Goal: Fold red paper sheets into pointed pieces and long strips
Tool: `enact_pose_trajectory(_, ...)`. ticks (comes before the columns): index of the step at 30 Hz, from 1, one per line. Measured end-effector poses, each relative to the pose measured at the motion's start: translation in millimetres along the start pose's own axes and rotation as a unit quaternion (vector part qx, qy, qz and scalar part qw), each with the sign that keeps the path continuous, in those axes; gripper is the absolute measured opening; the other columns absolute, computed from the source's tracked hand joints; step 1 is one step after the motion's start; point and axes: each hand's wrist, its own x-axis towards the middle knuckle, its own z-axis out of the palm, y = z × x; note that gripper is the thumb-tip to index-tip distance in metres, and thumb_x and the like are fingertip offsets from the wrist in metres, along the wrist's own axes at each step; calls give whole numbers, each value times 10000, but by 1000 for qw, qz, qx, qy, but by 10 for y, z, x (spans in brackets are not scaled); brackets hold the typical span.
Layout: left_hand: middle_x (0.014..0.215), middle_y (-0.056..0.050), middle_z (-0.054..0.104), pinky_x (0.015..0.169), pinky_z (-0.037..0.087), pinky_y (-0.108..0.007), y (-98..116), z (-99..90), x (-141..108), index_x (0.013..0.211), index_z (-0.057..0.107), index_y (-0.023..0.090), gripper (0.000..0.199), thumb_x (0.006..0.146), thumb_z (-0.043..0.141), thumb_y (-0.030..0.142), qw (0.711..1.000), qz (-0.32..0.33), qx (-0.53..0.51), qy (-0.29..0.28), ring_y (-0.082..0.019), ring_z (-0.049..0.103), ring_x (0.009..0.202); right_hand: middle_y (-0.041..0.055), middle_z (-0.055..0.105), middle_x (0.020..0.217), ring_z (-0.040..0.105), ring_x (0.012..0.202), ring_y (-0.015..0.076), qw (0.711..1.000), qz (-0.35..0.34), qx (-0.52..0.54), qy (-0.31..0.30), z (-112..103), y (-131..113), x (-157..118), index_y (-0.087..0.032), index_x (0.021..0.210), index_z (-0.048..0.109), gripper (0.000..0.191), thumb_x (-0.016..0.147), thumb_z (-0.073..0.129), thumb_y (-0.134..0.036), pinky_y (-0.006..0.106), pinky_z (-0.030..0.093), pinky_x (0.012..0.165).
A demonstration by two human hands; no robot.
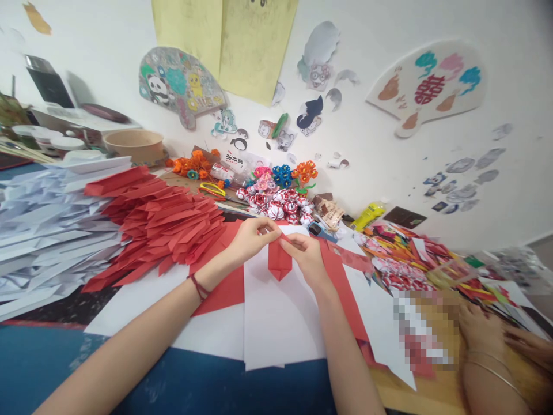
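Both my hands meet at the upper end of a small folded piece of red paper [280, 264], whose lower end comes to a point. My left hand [254, 235] pinches its top edge from the left. From the right, my right hand [306, 249] grips the same paper between thumb and fingers. Beneath it lie white paper sheets [276, 323], with red paper sheets [222, 291] spread among them. To the left of my hands is a heap of folded red paper strips [173, 225], beside a bigger heap of folded white paper strips [56, 230].
Behind my hands sit red-and-white paper balls [280, 204], yellow-handled scissors [212, 189] and a blue-strapped watch [319, 231]. A round tan bowl [133, 145] stands at back left. At right, another person's hands [481, 325] rest near a wooden surface [410, 395], close to piled colourful papers.
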Motion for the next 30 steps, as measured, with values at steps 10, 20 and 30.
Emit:
enact_pose_trajectory(10, 749, -20, 622, 619, 396, -222, -21, 32, -7, 774, 634, 142, 224, 813, 591, 358, 1000, -9, 2, 17, -122, 528, 691, 30, 695, 826, 625, 778, 180, 1000, 0, 1, 8, 11, -5, 6, -191, 803, 712, 190, 762, 706, -377, 287, 479, 735)
enact_pose_trajectory(20, 690, -16, 608, 586, 370, -224, -92, 34, 15, 723, 627, 143, 329, 839, 551, 441, 999, 8, 48, 11, -117, 494, 635, -21, 570, 602, 497, 546, 111, 1000, 16, -14, 19, 0, 25, 22, -180, 651, 618, 295, 747, 708, -444, 237, 381, 529)
enact_pose_trajectory(30, 640, -3, 612, 555, 314, -222, -105, -23, 17, 722, 655, 159, 239, 830, 581, 358, 983, 24, 181, 24, -114, 495, 585, -26, 527, 559, 471, 498, 110, 1000, 16, -20, 6, -9, 1, 24, -187, 721, 642, 315, 795, 642, -494, 247, 388, 509)
